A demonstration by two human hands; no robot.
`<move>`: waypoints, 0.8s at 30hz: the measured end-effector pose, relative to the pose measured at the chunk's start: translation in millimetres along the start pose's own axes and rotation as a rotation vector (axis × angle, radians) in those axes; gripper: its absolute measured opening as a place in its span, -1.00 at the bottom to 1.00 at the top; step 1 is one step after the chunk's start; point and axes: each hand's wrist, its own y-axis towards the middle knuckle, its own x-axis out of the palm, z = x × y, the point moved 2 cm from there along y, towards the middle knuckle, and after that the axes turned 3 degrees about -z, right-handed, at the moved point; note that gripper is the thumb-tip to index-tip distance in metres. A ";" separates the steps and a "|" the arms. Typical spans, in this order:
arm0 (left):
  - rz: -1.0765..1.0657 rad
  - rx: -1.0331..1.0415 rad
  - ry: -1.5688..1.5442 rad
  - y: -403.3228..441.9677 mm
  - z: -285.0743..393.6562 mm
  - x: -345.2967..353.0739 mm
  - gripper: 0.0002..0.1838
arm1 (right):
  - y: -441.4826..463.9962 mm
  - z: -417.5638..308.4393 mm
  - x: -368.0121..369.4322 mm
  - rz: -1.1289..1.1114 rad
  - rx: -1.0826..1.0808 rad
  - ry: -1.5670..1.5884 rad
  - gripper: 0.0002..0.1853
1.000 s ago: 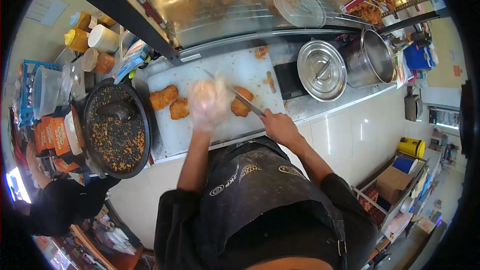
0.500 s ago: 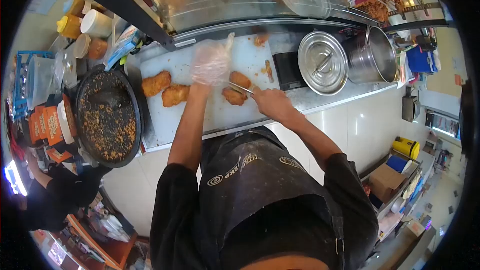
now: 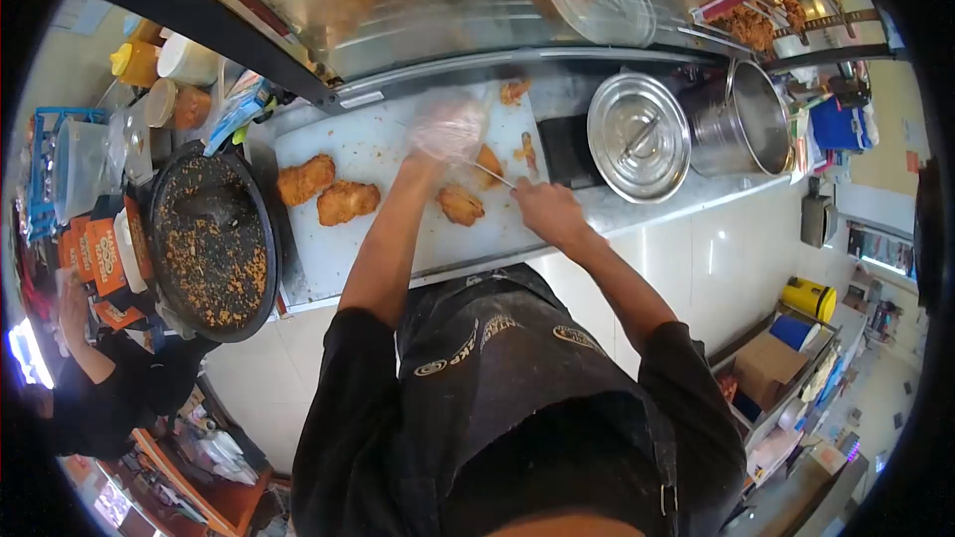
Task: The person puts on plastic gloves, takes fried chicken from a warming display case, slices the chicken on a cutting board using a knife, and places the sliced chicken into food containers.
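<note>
My left hand [image 3: 449, 127], in a clear plastic glove and blurred, is over the white cutting board [image 3: 398, 154]; its fingers cannot be made out. Closed round the handle of a thin-bladed knife [image 3: 494, 175] is my right hand [image 3: 549, 211], at the board's front right. The blade reaches left across a piece of fried food [image 3: 487, 167], partly hidden under the gloved hand. A separate fried piece [image 3: 460, 205] lies just in front of it. Two more browned pieces, one [image 3: 305, 179] behind the other [image 3: 348, 202], lie on the board's left side.
A black pan of crumbs [image 3: 214, 259] stands left of the board. At the right are a steel lid [image 3: 639, 137] and a steel pot [image 3: 744, 119]. A glass display case [image 3: 477, 0] borders the back. Another person's arm [image 3: 85, 338] shows at far left.
The fried piece under the knife now shows as two separate parts, one nearer the front edge. My gloved left hand has moved right. My right hand has shifted slightly right, still holding the knife.
</note>
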 end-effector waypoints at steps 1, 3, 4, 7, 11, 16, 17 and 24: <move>0.020 -0.008 -0.061 -19.9 13.4 29.1 -0.39 | -14.8 -7.3 5.7 -0.054 0.041 0.032 -0.74; 0.033 -0.041 -0.105 5.8 -11.5 40.9 -0.44 | 3.3 -3.4 -4.8 -0.048 0.088 0.032 -0.73; -0.116 -0.052 -0.201 -19.4 8.1 24.7 -0.49 | -21.7 -15.6 11.0 -0.070 0.071 0.071 -0.73; -0.266 -0.040 -0.153 7.2 -5.1 -3.7 -0.45 | -4.8 -8.1 -17.2 -0.027 0.021 0.016 -0.71; -0.222 -0.065 -0.042 24.5 -9.6 -56.2 -0.39 | -2.6 -9.4 -62.2 0.010 0.017 -0.061 -0.78; -0.286 -0.112 -0.243 21.1 -27.0 32.0 -0.51 | 42.3 19.0 -17.6 -0.019 -0.054 -0.117 -0.78; -0.355 -0.210 -0.347 34.5 -39.3 45.7 -0.50 | 48.8 25.2 -12.8 -0.005 -0.064 -0.154 -0.78; -0.239 -0.107 -0.022 9.7 -15.3 -56.0 -0.47 | 15.5 -5.0 -51.5 0.138 -0.085 -0.111 -0.78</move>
